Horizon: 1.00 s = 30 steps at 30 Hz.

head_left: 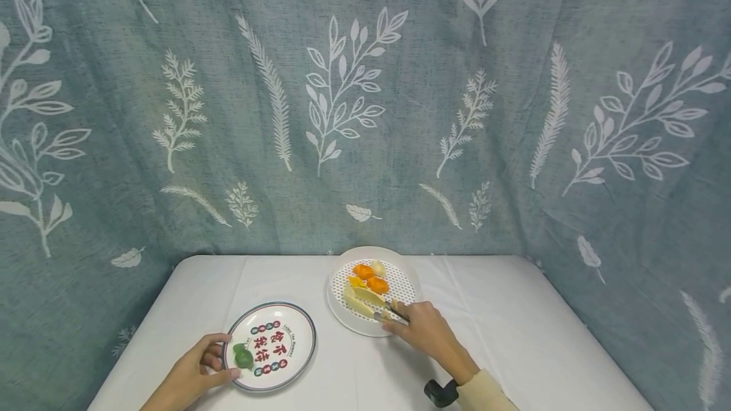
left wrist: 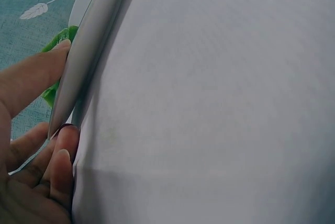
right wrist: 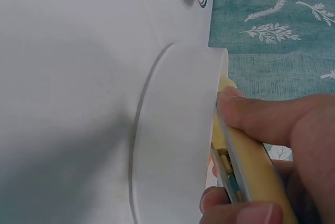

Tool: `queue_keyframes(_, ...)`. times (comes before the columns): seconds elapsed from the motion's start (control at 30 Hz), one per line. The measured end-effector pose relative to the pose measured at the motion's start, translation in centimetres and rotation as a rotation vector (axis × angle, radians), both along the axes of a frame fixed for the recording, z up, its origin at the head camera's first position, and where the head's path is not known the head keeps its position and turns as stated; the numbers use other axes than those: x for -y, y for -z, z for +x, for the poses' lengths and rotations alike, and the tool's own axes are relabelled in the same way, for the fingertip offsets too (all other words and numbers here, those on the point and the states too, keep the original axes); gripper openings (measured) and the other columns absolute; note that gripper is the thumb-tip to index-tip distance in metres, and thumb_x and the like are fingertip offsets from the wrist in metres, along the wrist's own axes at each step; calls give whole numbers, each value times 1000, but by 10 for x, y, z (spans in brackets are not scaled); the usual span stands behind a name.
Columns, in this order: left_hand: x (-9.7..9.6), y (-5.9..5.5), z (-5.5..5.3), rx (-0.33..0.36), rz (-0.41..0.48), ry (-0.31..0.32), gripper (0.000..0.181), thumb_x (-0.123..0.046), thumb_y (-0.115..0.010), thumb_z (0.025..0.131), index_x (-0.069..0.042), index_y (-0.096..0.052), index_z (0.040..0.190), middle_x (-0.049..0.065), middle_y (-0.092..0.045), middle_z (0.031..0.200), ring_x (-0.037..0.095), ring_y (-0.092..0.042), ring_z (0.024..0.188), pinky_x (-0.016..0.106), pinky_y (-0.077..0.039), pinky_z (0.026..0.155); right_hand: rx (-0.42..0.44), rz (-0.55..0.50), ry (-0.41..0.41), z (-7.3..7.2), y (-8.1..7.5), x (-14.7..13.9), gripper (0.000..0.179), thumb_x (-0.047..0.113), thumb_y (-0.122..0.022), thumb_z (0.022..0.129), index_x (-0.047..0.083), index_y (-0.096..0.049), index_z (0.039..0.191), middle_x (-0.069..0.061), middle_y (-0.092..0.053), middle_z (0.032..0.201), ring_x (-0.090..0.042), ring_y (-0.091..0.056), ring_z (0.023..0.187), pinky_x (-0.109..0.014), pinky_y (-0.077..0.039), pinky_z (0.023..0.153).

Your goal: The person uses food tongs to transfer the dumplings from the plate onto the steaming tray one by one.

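My left hand (head_left: 197,365) grips the left rim of a white plate (head_left: 302,338) with a dark border and red lettering. In the left wrist view the thumb is on the upper face and fingers reach under the rim. A green piece (head_left: 243,356), perhaps a vegetable, lies on the plate beside the thumb. My right hand (head_left: 425,330) holds pale yellow tongs (right wrist: 256,166), whose heads reach into a round white basket (head_left: 334,311) with a perforated bottom. Orange pieces (head_left: 377,285), a yellow piece (head_left: 356,281) and a cream piece (head_left: 378,267) lie there. Whether the tongs pinch anything cannot be told.
A white cloth (head_left: 365,373) covers the table. Behind and at both sides hangs a teal curtain (head_left: 400,208) with white leaf prints. The basket stands near the table's back edge, right of the plate. A black wrist device (head_left: 441,393) sits by the right sleeve.
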<state>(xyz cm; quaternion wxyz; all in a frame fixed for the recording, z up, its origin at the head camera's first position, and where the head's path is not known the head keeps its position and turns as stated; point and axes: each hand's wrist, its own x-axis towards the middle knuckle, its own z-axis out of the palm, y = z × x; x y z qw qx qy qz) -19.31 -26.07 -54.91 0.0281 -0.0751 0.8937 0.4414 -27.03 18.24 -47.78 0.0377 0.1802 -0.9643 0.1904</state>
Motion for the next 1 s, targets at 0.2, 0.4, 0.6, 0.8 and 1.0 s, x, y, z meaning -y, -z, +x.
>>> queue_keyframes(0.2,1,-1,0,-1,3,12,92,-48,-94,67,-4,-55,138,3,-58,101,18,-51,89,31,-46,76,15,5,12,-1,-3,0,53,44,-81,87,4,-75,122,4,-50,69,-11,-41,59,-26,-31,52)
queue_keyframes(0.4,1,-2,0,-12,-2,16,90,-46,-95,68,-4,-55,137,2,-60,106,17,-51,89,29,-46,76,7,9,12,-1,-5,-1,59,46,-81,87,3,-73,126,0,-60,79,-12,-44,62,-27,-34,53)
queue_keyframes(0.6,1,-2,1,-10,-4,12,90,-45,-95,68,-4,-55,137,2,-60,105,17,-51,89,30,-46,76,-35,-30,20,1,-7,-1,64,48,-80,87,3,-69,130,4,-52,68,-10,-40,58,-26,-34,51)
queue_keyframes(0.8,0,-2,0,-9,-10,6,90,-45,-95,67,-4,-56,137,2,-59,103,17,-51,88,30,-45,76,-68,-85,-12,6,-11,5,63,47,-81,87,0,-70,127,0,-63,72,-8,-37,56,-25,-31,49)
queue_keyframes(1.0,-1,-1,0,-2,-10,5,90,-46,-95,68,-3,-55,137,3,-58,102,18,-50,89,31,-45,77,-71,-79,-51,14,-13,16,62,46,-82,86,0,-71,127,-12,-75,99,-9,-45,64,-25,-35,56)
